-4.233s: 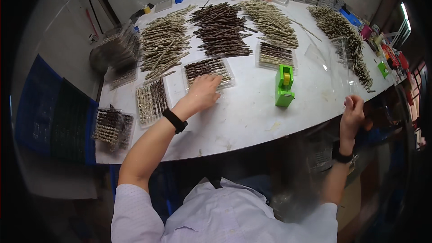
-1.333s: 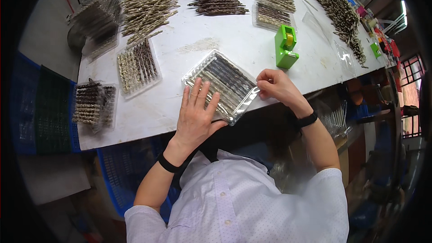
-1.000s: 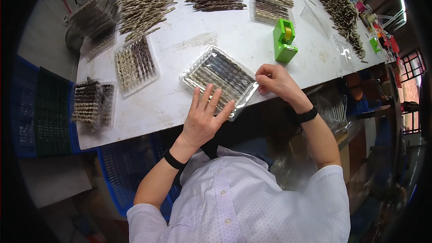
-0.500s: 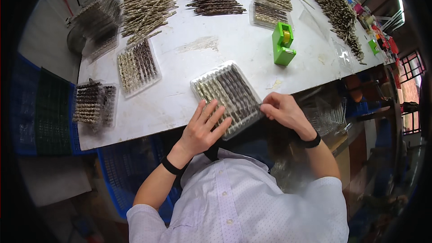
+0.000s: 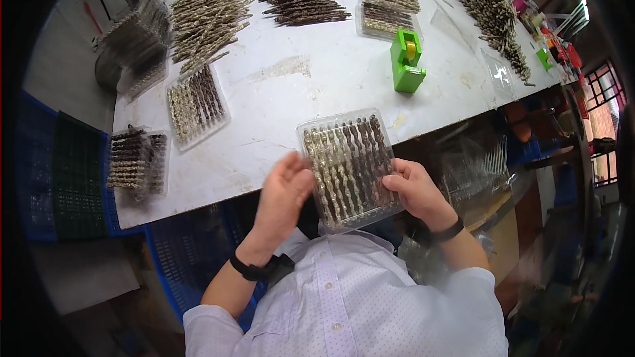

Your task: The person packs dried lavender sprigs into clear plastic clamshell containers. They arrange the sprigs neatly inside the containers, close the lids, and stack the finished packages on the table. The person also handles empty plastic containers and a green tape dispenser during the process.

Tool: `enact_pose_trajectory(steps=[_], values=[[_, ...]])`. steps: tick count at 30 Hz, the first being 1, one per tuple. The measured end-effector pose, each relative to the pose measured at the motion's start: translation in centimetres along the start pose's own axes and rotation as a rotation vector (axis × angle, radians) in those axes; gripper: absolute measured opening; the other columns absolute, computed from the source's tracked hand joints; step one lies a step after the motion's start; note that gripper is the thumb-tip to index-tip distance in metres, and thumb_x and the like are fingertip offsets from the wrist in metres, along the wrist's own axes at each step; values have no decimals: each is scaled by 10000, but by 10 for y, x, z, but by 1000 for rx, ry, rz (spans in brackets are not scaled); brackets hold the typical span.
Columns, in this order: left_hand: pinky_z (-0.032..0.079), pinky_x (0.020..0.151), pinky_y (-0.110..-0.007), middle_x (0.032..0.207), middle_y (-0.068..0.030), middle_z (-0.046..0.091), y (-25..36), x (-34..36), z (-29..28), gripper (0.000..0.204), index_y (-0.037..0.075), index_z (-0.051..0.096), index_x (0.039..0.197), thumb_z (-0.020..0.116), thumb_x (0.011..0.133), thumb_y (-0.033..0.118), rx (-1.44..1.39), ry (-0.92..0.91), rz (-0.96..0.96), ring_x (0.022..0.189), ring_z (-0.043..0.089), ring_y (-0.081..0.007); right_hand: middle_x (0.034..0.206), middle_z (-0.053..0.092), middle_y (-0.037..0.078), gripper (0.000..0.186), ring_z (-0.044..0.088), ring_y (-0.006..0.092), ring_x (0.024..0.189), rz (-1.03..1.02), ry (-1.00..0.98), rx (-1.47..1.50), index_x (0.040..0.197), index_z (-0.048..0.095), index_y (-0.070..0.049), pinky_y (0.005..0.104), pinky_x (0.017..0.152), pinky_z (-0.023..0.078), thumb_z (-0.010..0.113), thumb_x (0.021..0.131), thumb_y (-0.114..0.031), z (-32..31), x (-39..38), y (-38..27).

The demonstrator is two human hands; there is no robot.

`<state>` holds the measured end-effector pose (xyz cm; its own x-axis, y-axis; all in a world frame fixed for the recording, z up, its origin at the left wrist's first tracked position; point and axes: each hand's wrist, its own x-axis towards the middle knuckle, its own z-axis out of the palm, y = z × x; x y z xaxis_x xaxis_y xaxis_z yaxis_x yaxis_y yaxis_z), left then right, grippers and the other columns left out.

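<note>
Right hand (image 5: 423,195) has thumb and fingers clamped on the right edge of a clear plastic case (image 5: 354,221) packed with twisted sticks (image 5: 344,172), pale left, dark right. Case is held at the near edge of the white table (image 5: 344,86). Left hand (image 5: 281,192) is by its left side, fingers loosely curled — too blurry to tell if they're gripping. Green tape dispenser (image 5: 408,80) stands beyond.
</note>
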<state>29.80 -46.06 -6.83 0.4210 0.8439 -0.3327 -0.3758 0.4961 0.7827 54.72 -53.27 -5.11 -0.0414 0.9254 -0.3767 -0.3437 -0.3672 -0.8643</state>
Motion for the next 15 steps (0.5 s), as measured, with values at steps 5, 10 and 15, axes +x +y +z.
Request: enact_pose_trajectory(steps=[5, 10, 15], values=[[552, 847, -343, 1113, -120, 634, -3, 1, 35, 414, -32, 505, 1236, 655, 897, 151, -180, -212, -188, 981, 647, -204, 846, 650, 11, 178, 581, 48, 711, -6, 13, -109, 1044, 595, 34, 199, 651, 481, 616, 890, -54, 10, -9, -15], [555, 820, -343, 1087, -130, 637, -2, 9, 38, 367, -37, 513, 1219, 625, 894, 89, -200, -172, -191, 938, 652, -208, 868, 634, 33, 181, 591, 87, 789, -273, 188, -415, 1007, 614, -18, 213, 689, 485, 614, 912, -172, -31, 10, -57], [558, 806, -354, 1077, -139, 640, 5, 13, 41, 352, -41, 529, 1194, 628, 878, 77, -117, -152, -229, 924, 657, -224, 984, 626, 5, 268, 533, 109, 947, -318, 545, -484, 1001, 656, -81, 321, 803, 442, 611, 916, -331, -102, 88, -112]])
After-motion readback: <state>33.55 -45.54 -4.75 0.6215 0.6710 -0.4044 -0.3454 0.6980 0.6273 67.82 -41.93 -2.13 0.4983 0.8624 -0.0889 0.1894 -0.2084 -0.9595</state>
